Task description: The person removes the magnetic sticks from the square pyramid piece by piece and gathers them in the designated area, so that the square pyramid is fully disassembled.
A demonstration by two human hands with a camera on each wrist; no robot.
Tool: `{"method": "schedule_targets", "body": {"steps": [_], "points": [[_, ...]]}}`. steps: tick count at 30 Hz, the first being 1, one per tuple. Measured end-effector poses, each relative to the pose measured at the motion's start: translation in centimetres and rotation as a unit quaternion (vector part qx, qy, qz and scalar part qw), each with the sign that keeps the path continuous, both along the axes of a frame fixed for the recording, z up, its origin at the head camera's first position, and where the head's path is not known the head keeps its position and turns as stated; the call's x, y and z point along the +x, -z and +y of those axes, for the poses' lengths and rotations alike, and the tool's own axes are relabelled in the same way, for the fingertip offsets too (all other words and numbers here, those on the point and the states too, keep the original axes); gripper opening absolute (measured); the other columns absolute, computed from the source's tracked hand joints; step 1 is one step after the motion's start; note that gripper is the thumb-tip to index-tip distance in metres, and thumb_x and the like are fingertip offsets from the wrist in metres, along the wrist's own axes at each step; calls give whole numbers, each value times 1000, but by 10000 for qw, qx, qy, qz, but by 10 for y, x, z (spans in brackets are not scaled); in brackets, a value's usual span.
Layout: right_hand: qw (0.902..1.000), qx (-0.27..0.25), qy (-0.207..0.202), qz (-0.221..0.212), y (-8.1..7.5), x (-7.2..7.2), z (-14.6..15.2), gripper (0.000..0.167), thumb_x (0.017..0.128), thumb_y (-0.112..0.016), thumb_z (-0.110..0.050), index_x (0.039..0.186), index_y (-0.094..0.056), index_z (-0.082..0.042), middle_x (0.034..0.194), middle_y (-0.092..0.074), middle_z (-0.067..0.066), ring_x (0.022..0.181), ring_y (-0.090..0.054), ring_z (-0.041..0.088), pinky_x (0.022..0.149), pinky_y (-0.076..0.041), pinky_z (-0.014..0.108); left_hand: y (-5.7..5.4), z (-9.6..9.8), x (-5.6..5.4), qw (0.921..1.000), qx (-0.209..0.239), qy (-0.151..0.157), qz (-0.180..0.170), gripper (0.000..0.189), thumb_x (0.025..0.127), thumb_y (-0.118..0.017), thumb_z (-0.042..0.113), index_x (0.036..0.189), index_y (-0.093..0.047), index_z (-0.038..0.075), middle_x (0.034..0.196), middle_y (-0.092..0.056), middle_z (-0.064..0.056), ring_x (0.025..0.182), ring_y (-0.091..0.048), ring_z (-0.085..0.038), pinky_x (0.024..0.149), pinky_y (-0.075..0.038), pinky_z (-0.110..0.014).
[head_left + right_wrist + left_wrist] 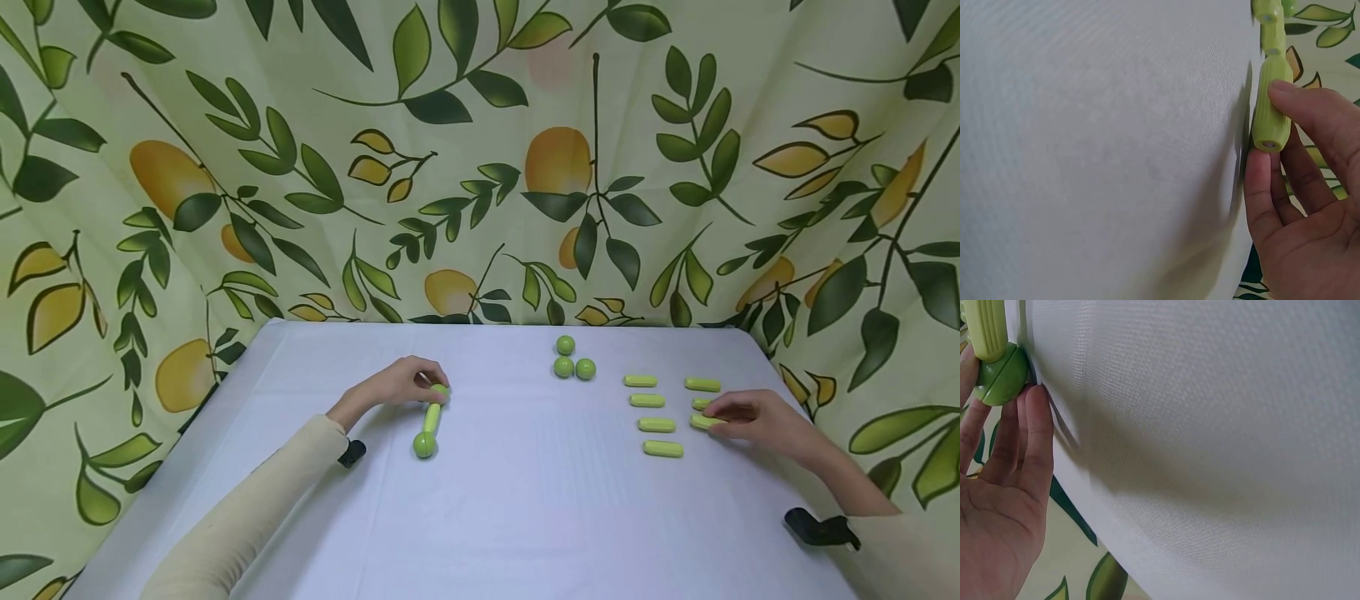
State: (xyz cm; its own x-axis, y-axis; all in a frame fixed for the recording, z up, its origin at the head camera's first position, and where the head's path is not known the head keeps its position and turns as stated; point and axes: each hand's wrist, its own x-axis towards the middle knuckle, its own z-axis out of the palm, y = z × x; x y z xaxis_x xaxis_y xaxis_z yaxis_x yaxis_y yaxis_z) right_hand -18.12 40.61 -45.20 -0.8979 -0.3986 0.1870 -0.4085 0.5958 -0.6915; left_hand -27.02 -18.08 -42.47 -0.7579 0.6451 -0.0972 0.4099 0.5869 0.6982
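My left hand (pixel 401 382) is at the left of the table, its thumb and fingers around a green ball (pixel 1007 378). A light green ribbed rod (pixel 432 418) runs from that ball toward the near side, where a second green ball (pixel 424 445) sits at its other end. On the right, my right hand (pixel 772 423) pinches another light green rod (pixel 1272 112) between thumb and fingers, close to the tabletop. A small metallic disc shows in that rod's near end. Two more rods, one of them this rod (pixel 702 384), lie just beyond the right hand.
Three loose green balls (pixel 564 367) stand grouped toward the back of the white table (pixel 510 500). Several light green rods (pixel 656 425) lie in a column left of the right hand. A leaf-and-fruit patterned curtain (pixel 480 167) hangs behind and along both sides.
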Motion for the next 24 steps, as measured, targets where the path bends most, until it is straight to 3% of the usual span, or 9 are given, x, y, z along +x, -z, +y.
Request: {"method": "schedule_targets", "body": {"steps": [10,24], "points": [[9999,36,72,-151,2,3,7,20,82,-83,2,99,-75,-3,98,-72,8,82,-64,7,68,-52,17,3,0,-1,10000,-15,-28,-36,16,93,-78,19,106,-74,10,105,-67,2,100,-64,-18,88,-54,-31],[9988,95,274,-383,-1,7,6,21,81,-83,2,99,-75,-2,100,-72,8,82,-64,6,68,-54,19,0,1,0,10000,-50,-55,-66,16,93,-78,18,106,-73,9,104,-68,2,100,-64,-19,89,-54,-32]]}}
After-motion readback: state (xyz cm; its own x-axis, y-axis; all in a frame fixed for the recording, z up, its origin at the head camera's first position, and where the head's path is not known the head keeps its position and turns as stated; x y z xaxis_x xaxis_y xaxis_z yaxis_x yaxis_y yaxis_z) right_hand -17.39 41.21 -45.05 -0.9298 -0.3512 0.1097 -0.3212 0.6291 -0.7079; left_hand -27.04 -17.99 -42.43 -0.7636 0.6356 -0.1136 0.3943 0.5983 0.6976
